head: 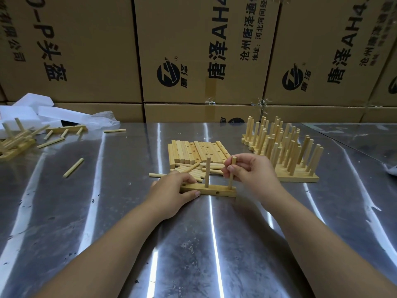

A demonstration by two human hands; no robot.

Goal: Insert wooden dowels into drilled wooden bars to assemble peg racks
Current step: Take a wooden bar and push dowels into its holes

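So the wooden bar (211, 190) being worked on is lying flat on the shiny metal tabletop (214, 244), right in the middle and close to the person. The left hand (171, 192) grips the bar's left end, thumb on the near face and fingers curled over the far side, pinning it down. One dowel (207, 172) stands upright in a hole near the bar's middle, and nothing is touching it. The right hand (247, 171) pinches a second dowel (232, 172) between thumb and fingertips, upright, with its bottom end sitting at the hole near the bar's right end; can't tell how deep it's seated. There's also a drilled hole visible on the bar's front face. Just behind the bar is a loose pile of dowels (193, 168), and behind that a stack of drilled bars (195, 151) laid side by side. Off to the right sit the finished peg racks (285, 147), rows of pegs pointing up. Far left has some scattered dowels, a few partly done racks (15, 140) and white foam blocks (32, 112). Cardboard boxes (193, 50) stacked along the back.
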